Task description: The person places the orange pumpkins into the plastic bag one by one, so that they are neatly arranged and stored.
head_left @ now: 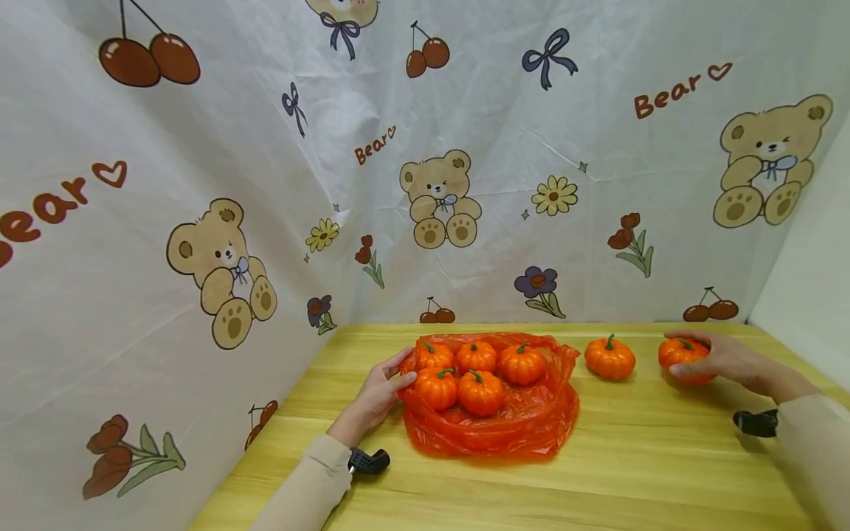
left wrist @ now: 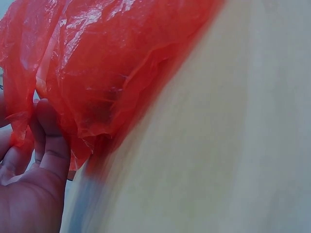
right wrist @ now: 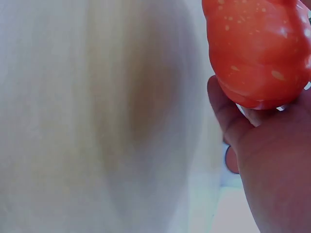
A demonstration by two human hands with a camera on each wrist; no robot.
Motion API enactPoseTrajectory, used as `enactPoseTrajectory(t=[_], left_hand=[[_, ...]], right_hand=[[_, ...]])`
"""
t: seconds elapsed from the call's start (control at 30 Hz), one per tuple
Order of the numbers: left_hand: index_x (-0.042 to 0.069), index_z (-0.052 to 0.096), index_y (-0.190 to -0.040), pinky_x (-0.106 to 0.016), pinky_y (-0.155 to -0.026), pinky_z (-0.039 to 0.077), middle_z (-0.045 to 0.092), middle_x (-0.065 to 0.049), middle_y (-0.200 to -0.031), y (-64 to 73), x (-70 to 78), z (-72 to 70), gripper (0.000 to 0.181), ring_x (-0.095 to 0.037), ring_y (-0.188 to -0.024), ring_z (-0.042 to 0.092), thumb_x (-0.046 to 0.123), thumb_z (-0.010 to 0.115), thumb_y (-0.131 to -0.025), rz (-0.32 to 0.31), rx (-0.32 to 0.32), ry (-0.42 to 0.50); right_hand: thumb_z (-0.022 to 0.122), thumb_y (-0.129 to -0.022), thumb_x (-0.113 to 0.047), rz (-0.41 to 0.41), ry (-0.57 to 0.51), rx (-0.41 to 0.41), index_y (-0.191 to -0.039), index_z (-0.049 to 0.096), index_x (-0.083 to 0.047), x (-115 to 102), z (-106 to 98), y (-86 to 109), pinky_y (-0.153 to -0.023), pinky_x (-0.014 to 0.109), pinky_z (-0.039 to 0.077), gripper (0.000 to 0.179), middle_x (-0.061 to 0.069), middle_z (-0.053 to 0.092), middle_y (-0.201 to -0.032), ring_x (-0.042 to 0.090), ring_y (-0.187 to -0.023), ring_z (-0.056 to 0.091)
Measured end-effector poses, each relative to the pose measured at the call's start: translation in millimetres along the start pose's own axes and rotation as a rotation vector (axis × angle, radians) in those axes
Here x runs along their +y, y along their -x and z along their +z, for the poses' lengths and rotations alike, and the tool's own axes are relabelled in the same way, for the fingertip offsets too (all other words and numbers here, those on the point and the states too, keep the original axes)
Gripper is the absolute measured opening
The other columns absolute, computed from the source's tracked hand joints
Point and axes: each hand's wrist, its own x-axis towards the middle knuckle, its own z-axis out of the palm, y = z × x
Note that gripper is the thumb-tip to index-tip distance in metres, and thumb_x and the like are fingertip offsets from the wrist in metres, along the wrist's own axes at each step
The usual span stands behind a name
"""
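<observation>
A red plastic bag (head_left: pixel 491 439) lies spread wide on the table with several small orange pumpkins (head_left: pixel 481 393) inside. At its left side my left hand (head_left: pixel 377 389) pinches the rim; the left wrist view shows the thin film (left wrist: pixel 104 63) between thumb and fingers. My right hand (head_left: pixel 730 363) grips another orange pumpkin (head_left: pixel 672 354) at the right, its thumb on the near side and fingers over the far side. In the right wrist view this pumpkin (right wrist: pixel 260 53) shows pale specks. Whether its underside touches the table cannot be told.
One more pumpkin (head_left: pixel 609 359) stands on the wooden table (head_left: pixel 637 464), between the bag and my right hand. A white cloth printed with bears (head_left: pixel 441 199) hangs along the back and left of the table. A white wall (head_left: pixel 813 295) is on the right.
</observation>
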Motion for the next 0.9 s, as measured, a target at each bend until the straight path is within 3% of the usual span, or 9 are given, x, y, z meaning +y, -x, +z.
enactPoseTrajectory(t=[0.2, 0.37, 0.6, 0.9], left_hand=[[0.013, 0.037, -0.161, -0.04, -0.105, 0.054, 0.028, -0.019, -0.168, 0.3, 3.2, 1.0, 0.068, -0.045, -0.15, 0.034, 0.006, 0.066, -0.1, 0.008, 0.008, -0.006], [0.012, 0.036, -0.161, -0.041, -0.105, 0.053, 0.027, -0.019, -0.169, 1.7, 4.2, 1.8, 0.068, -0.045, -0.151, 0.033, 0.006, 0.065, -0.1, 0.011, 0.007, -0.015], [0.013, 0.037, -0.161, -0.039, -0.102, 0.055, 0.028, -0.019, -0.168, 1.1, 2.6, 2.0, 0.067, -0.045, -0.149, 0.036, 0.006, 0.065, -0.1, 0.01, 0.004, -0.004], [0.014, 0.038, -0.161, -0.039, -0.101, 0.056, 0.029, -0.02, -0.167, 1.7, 1.4, 1.3, 0.067, -0.046, -0.148, 0.037, 0.007, 0.066, -0.1, 0.006, 0.007, -0.003]], right_hand=[[0.069, -0.096, -0.025, -0.047, -0.047, -0.034, -0.152, 0.043, -0.01, -15.7, -9.5, -3.4, -0.076, 0.023, 0.051, 0.064, 0.028, 0.05, -0.14, 0.001, -0.097, 0.054], [0.066, -0.099, -0.023, -0.02, -0.146, -0.118, -0.153, 0.041, -0.017, -27.8, -14.8, -4.1, -0.077, 0.027, 0.056, 0.059, 0.028, 0.046, -0.14, 0.008, -0.099, 0.058], [0.069, -0.097, -0.02, -0.032, -0.179, -0.151, -0.153, 0.039, -0.011, -42.3, -15.7, -4.9, -0.078, 0.03, 0.058, 0.064, 0.025, 0.051, -0.135, 0.014, -0.1, 0.06], [0.071, -0.095, -0.019, -0.076, -0.182, -0.207, -0.152, 0.043, -0.015, -65.1, -17.0, -8.4, -0.08, 0.029, 0.058, 0.063, 0.014, 0.061, -0.123, 0.015, -0.099, 0.063]])
